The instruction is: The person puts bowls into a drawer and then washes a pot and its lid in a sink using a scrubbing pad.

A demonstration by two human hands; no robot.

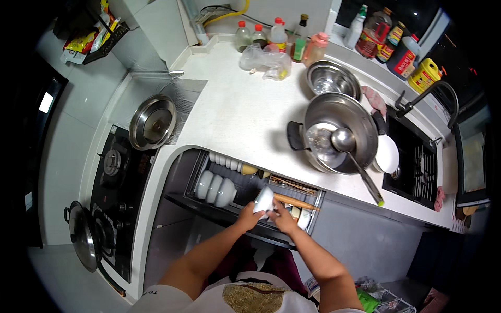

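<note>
A small white bowl (pixel 264 200) is tilted up over the open drawer (pixel 183 199). My left hand (pixel 249 217) is closed on its left edge. On the other side, my right hand (pixel 283 219) has its fingers curled against the bowl's lower right edge. Left of my hands, several white bowls (pixel 223 192) stand on edge in a row inside the drawer. Behind them runs a row of small white dishes (pixel 225 160). A wooden rolling pin (pixel 296 202) lies in the right compartment, close to my right hand, with chopsticks (pixel 292 184) behind it.
On the white counter (pixel 229 109) stand a large steel pot (pixel 368 122) with a ladle (pixel 343 140), a steel basin (pixel 334 78) and several bottles (pixel 300 39). The ladle handle overhangs the front edge. A black sink (pixel 412 151) is at right, a gas stove (pixel 112 195) at left.
</note>
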